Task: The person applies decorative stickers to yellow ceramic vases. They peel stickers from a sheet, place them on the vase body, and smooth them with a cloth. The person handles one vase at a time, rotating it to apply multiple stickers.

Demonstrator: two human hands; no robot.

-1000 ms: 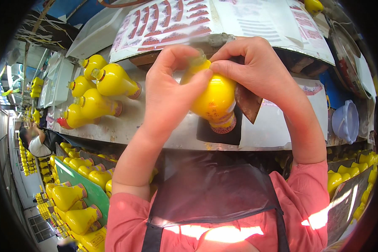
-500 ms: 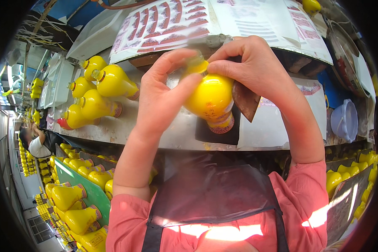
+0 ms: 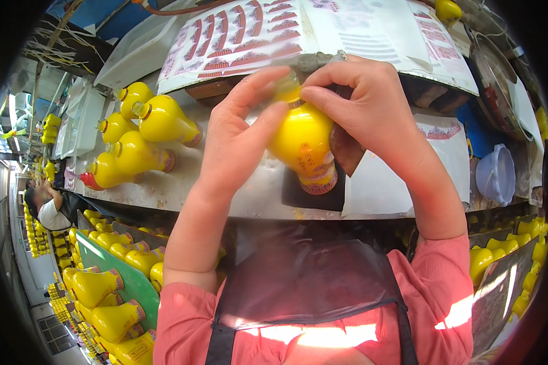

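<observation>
A glossy yellow bottle [image 3: 301, 137] with a clear neck and a patterned band round its foot stands on a black pad [image 3: 295, 194] in front of me. My left hand [image 3: 234, 125] curves round the neck, thumb and forefinger on either side of it. At the neck's right side, the thumb and forefinger of my right hand [image 3: 359, 97] are pressed together against the bottle. A brown, pointed flat piece like a scraper [image 3: 347, 152] juts from under my right palm, its grip hidden by the fingers. The bottle's top is blurred.
Several yellow bottles [image 3: 167, 118] stand at left on the metal bench [image 3: 225, 201]. Printed decal sheets [image 3: 243, 36] lie at the back, with white paper [image 3: 383, 182] nearer. A pale bucket [image 3: 496, 175] is at right. Below the bench, bottles flank a green board [image 3: 112, 267]. Another person [image 3: 52, 210] works far left.
The bottle has turned slightly under my fingers, and its orange marking shows differently. Both hands keep their places at the neck; the whole view has shifted a little.
</observation>
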